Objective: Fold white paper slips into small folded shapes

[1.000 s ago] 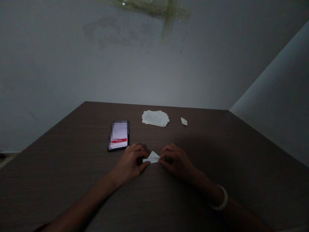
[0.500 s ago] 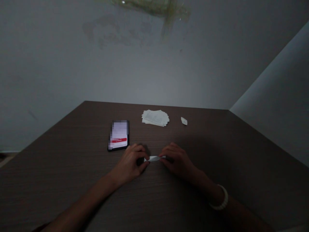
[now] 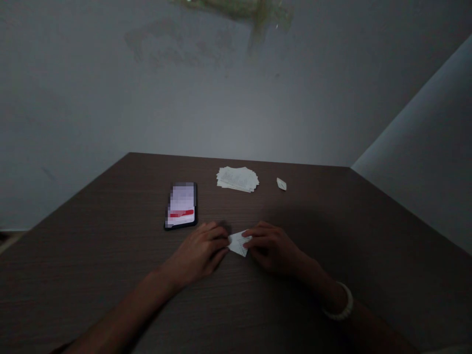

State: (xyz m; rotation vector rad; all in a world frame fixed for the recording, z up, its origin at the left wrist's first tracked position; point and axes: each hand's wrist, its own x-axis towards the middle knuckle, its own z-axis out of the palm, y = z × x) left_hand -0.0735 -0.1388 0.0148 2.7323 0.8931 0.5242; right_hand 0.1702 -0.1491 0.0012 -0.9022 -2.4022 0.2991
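Observation:
A small folded piece of white paper (image 3: 238,243) with faint printed lines lies between my hands, just above or on the table. My left hand (image 3: 205,248) pinches its left corner, thumb below and fingers above. On the other side, my right hand (image 3: 271,246) has its fingertips on the paper's right part, the thumb mostly hidden beneath the fingers. A pale bracelet (image 3: 342,302) circles my right wrist.
The dark brown wooden table (image 3: 92,246) meets a grey stained wall (image 3: 221,108). Left of centre lies a phone (image 3: 181,205) with a lit, blurred screen. Further back are a pile of printed papers (image 3: 238,179) and a small folded paper piece (image 3: 281,184).
The paper was a narrow strip held edge-on between both hands; now it shows a wider, pointed face. My fingers have shifted slightly on it. Phone and pile stay put.

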